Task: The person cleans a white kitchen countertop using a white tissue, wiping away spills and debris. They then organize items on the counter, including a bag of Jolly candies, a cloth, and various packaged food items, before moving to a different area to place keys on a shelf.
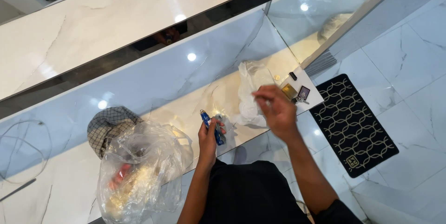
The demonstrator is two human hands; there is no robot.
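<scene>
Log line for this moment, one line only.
left hand: holds blue pen | right hand: raised by white bag, grip unclear | clear bag on counter

Home interior, glossy marble counter (pixel 93 33), tiled floor (pixel 409 43), patterned doormat (pixel 355 124)

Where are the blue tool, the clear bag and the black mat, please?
blue tool (pixel 206 118), head view, on its upper end above the left hand.
clear bag (pixel 139 170), head view, on its crumpled middle.
black mat (pixel 355 126), head view, on its patterned centre.

On the counter (pixel 195 108), the clear bag (pixel 139 173) lies to your left, the checked cloth (pixel 109 124) behind it, the white bag (pixel 251 94) ahead, keys (pixel 302 95) right of that.
</scene>
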